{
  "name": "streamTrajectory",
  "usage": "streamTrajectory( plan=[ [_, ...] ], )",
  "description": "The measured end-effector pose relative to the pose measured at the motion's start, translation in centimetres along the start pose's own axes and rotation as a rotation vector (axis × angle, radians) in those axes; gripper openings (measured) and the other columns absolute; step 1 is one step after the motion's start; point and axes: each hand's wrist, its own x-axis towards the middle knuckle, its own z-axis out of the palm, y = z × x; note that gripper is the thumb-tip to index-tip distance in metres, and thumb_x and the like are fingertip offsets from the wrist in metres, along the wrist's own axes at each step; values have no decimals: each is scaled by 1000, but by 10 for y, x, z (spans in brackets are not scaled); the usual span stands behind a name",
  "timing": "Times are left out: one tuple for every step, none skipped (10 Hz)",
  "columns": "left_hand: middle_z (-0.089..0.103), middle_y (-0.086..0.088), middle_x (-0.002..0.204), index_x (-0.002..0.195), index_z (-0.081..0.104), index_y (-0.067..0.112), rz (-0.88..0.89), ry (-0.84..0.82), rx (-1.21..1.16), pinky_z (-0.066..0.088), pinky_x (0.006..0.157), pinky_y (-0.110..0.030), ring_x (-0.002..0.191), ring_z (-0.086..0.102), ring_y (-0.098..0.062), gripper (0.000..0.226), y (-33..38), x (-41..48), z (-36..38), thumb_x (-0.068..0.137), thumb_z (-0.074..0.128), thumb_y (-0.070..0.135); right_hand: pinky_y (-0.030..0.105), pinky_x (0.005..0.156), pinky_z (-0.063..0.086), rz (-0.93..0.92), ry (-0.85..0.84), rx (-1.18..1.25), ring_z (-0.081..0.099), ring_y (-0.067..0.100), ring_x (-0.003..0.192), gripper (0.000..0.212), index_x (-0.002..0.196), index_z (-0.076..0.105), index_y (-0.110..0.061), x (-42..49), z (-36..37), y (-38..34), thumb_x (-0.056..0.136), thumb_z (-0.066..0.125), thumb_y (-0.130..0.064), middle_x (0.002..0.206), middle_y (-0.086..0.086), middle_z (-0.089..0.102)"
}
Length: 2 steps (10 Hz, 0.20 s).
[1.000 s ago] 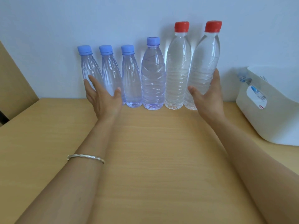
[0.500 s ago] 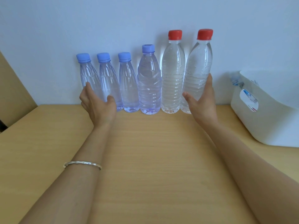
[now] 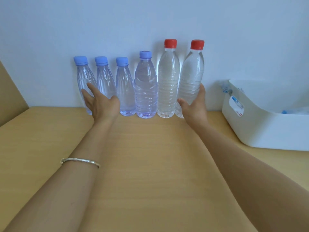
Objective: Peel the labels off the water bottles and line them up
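Several clear, label-free water bottles stand in a row against the wall on the wooden table (image 3: 150, 164). Three small blue-capped ones are at the left (image 3: 83, 76) (image 3: 105, 77) (image 3: 125, 84), then a wider blue-capped bottle (image 3: 145, 84), then two tall red-capped bottles (image 3: 168, 77) (image 3: 192, 76). My left hand (image 3: 102, 104) lies flat with straight fingers against the two leftmost bottles and hides their lower parts. With straight fingers my right hand (image 3: 195, 104) presses the right side of the rightmost red-capped bottle.
A white plastic bin (image 3: 260, 128) stands at the right edge of the table, with peeled labels and blue bits inside. A brown panel (image 3: 10, 94) rises at the far left. The wall runs right behind the bottles.
The view has tilted up, so the row sits lower in the frame. Both hands stay flat at the two ends of the row, slightly closer in.
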Motion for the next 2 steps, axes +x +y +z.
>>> streamTrajectory(
  plan=[
    [-13, -3, 163, 155, -5, 18, 37, -53, 15, 14, 117, -40, 151, -6, -22, 79, 14, -20, -3, 93, 44, 13, 30, 85, 42, 145, -125, -108, 53, 17, 111, 55, 132, 34, -14, 3, -17, -11, 87, 65, -22, 124, 0, 53],
    [-10, -3, 163, 155, -3, 19, 152, -135, 37, 15, 119, -38, 150, -5, -20, 79, 28, -44, -4, 92, 44, 13, 31, 71, 44, 199, -155, -223, 53, 22, 98, 44, 121, 39, -7, -5, -37, -17, 88, 62, -26, 117, 8, 51]
  ],
)
